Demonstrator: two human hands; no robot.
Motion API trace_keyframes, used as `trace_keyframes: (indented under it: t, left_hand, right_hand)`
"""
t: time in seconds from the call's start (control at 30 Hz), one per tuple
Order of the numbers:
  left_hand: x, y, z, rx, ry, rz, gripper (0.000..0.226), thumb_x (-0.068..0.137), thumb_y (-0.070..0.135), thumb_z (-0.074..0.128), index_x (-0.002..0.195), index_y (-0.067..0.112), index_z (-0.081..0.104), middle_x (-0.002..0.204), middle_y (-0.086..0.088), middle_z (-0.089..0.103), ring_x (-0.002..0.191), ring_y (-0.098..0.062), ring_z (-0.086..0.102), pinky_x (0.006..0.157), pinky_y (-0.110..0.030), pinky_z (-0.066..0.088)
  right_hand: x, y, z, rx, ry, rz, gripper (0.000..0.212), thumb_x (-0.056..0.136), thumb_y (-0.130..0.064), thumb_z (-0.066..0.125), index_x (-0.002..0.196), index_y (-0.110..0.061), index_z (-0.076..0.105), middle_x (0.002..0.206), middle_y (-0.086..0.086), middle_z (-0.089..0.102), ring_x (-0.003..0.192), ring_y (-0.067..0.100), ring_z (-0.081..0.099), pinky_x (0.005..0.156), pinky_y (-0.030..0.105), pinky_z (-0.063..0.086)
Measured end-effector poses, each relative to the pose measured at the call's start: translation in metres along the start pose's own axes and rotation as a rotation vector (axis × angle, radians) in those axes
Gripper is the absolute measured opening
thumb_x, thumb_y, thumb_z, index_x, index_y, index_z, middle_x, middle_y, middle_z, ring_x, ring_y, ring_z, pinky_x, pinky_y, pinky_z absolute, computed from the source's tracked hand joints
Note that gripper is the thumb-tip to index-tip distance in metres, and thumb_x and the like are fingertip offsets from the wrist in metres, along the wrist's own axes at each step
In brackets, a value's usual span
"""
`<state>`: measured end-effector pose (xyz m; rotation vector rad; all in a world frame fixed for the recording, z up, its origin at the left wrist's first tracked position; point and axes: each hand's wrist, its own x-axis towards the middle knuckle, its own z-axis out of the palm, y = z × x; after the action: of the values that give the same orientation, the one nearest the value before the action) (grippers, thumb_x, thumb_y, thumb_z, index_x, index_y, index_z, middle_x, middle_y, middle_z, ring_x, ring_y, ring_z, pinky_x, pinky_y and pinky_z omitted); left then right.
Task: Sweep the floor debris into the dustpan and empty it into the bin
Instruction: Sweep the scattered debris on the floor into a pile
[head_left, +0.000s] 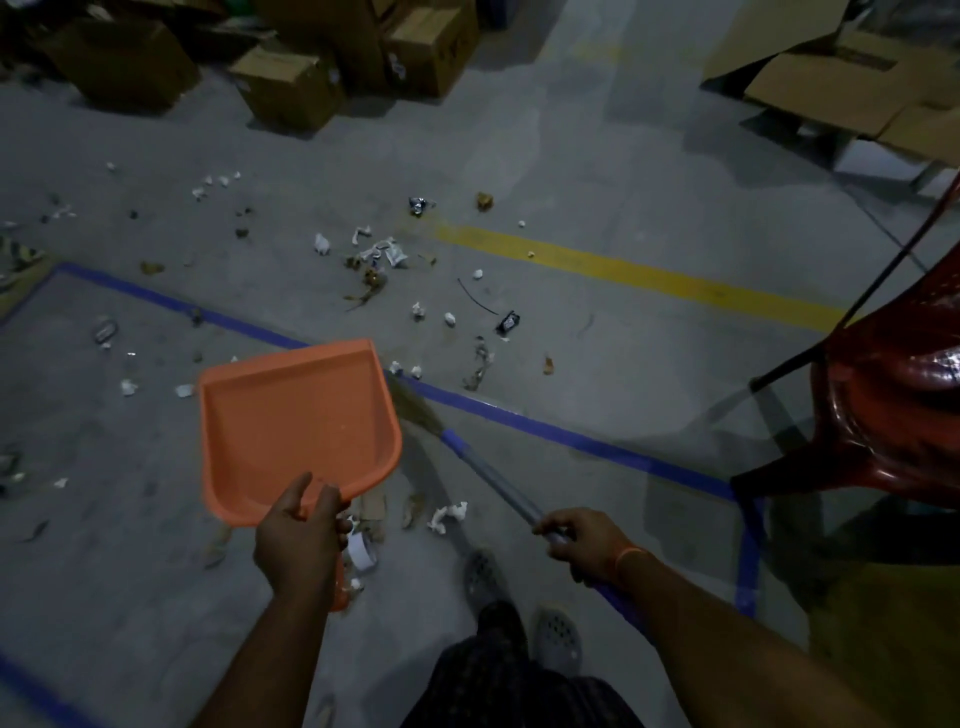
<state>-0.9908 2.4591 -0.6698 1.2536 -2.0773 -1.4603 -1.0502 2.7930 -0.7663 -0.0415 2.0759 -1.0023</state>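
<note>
From where I sit, the job has barely begun. Far left, paper scraps and crumpled wrappers (106, 330) lie scattered across the grey floor (597, 171), inside and outside the blue tape line (524, 420). My left hand (298, 540) has its fingers curled round the handle of the orange dustpan (296, 421), which is held above the floor with its tray bare: I see nothing collected in it. Beyond its front edge the thickest debris (382, 257) sits unswept, with more white bits (448, 515) near my feet. My right hand (582, 543) grips the broom (488, 478) shaft, its bristles hidden partly behind the dustpan's right side. Further right stands a red plastic chair (893, 395). No bin shows, so emptying looks a long way off.
</note>
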Motion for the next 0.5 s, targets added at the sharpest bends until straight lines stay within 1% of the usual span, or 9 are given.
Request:
trace_keyframes:
  t: [0.07, 0.13, 0.2, 0.27, 0.3, 0.37, 0.4, 0.5]
  left_hand:
    - [0.007, 0.008, 0.011, -0.017, -0.013, -0.008, 0.047, 0.094, 0.022, 0.072, 0.139, 0.016, 0.062, 0.079, -0.011, 0.076, 0.056, -0.022, 0.066, 0.058, -0.034, 0.056]
    - [0.016, 0.015, 0.021, -0.039, -0.024, -0.015, 0.047, 0.094, 0.020, 0.072, 0.140, 0.015, 0.061, 0.079, -0.012, 0.076, 0.055, -0.022, 0.064, 0.052, -0.028, 0.053]
    - [0.028, 0.024, 0.031, -0.039, -0.022, -0.013, 0.047, 0.094, 0.020, 0.071, 0.140, 0.016, 0.060, 0.078, -0.011, 0.076, 0.055, -0.022, 0.064, 0.050, -0.026, 0.052]
    - [0.042, 0.031, 0.041, -0.034, -0.030, -0.009, 0.048, 0.094, 0.021, 0.071, 0.140, 0.017, 0.061, 0.077, -0.009, 0.076, 0.056, -0.022, 0.065, 0.057, -0.031, 0.055]
    - [0.051, 0.033, 0.044, -0.031, -0.034, -0.011, 0.048, 0.094, 0.022, 0.071, 0.140, 0.017, 0.061, 0.076, -0.009, 0.076, 0.055, -0.021, 0.065, 0.059, -0.033, 0.057]
    - [0.071, 0.036, 0.050, -0.025, -0.036, -0.019, 0.047, 0.094, 0.023, 0.071, 0.140, 0.018, 0.061, 0.074, -0.008, 0.076, 0.054, -0.021, 0.065, 0.062, -0.038, 0.058]
    - [0.082, 0.037, 0.053, -0.018, -0.034, -0.018, 0.047, 0.094, 0.023, 0.071, 0.139, 0.019, 0.062, 0.074, -0.007, 0.076, 0.054, -0.021, 0.066, 0.063, -0.041, 0.059]
    - [0.110, 0.044, 0.057, 0.003, -0.019, -0.008, 0.044, 0.094, 0.024, 0.072, 0.137, 0.020, 0.064, 0.071, -0.006, 0.075, 0.055, -0.023, 0.068, 0.066, -0.046, 0.062]
  right_hand:
    - [0.007, 0.008, -0.014, 0.070, 0.105, 0.036, 0.026, 0.086, -0.006, 0.064, 0.104, -0.023, 0.073, 0.086, 0.016, 0.072, 0.041, 0.016, 0.060, 0.040, 0.024, 0.047]
    - [0.014, 0.015, -0.030, 0.156, 0.206, 0.086, 0.026, 0.086, -0.004, 0.064, 0.101, -0.023, 0.073, 0.086, 0.019, 0.071, 0.041, 0.022, 0.059, 0.040, 0.026, 0.047]
    - [0.023, 0.023, -0.046, 0.227, 0.289, 0.126, 0.026, 0.087, 0.000, 0.064, 0.099, -0.021, 0.072, 0.084, 0.020, 0.069, 0.040, 0.021, 0.057, 0.041, 0.026, 0.047]
    - [0.033, 0.029, -0.063, 0.266, 0.365, 0.176, 0.027, 0.086, 0.004, 0.064, 0.096, -0.019, 0.072, 0.083, 0.020, 0.067, 0.037, 0.015, 0.055, 0.040, 0.026, 0.048]
    - [0.040, 0.030, -0.070, 0.280, 0.397, 0.204, 0.026, 0.086, 0.005, 0.064, 0.095, -0.018, 0.072, 0.082, 0.021, 0.067, 0.035, 0.015, 0.054, 0.040, 0.027, 0.048]
    - [0.054, 0.025, -0.081, 0.302, 0.427, 0.256, 0.023, 0.086, 0.006, 0.063, 0.095, -0.014, 0.071, 0.081, 0.022, 0.065, 0.035, 0.017, 0.054, 0.041, 0.030, 0.050]
    - [0.063, 0.020, -0.084, 0.299, 0.426, 0.277, 0.023, 0.086, 0.006, 0.063, 0.095, -0.013, 0.071, 0.083, 0.022, 0.064, 0.039, 0.018, 0.055, 0.042, 0.031, 0.051]
    - [0.090, -0.007, -0.084, 0.213, 0.332, 0.325, 0.025, 0.085, 0.004, 0.065, 0.100, -0.014, 0.072, 0.093, 0.017, 0.064, 0.052, 0.024, 0.059, 0.040, 0.027, 0.051]
